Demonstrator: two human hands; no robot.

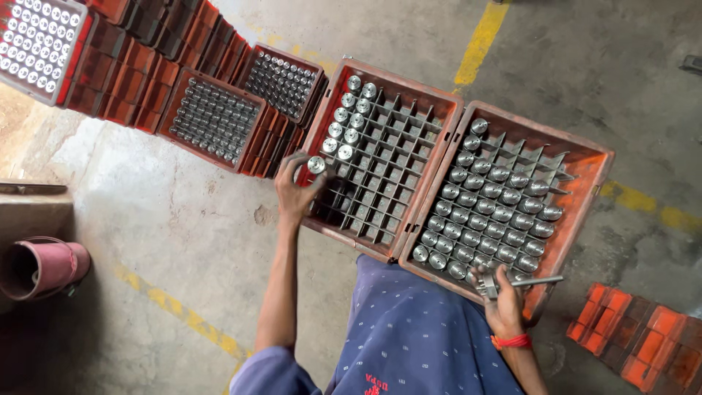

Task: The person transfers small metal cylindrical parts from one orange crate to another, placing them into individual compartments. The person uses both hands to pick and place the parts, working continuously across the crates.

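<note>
Two red plastic crates with grey divider grids sit side by side in front of me. My left hand [294, 192] holds a shiny metal cylinder [316, 164] at the left crate's [409, 93] near-left cells, where several cylinders fill the far-left rows. My right hand [504, 301], with a red thread on the wrist, grips a metal gauge tool [523, 282] at the near edge of the right crate [585, 152], which is mostly filled with metal cylinders [488, 197].
More red crates of metal cylinders [212, 117] are stacked at upper left. A pink cylindrical container [40, 267] lies at left. Empty red crates [636, 340] sit at lower right. Yellow lines [479, 40] mark the concrete floor.
</note>
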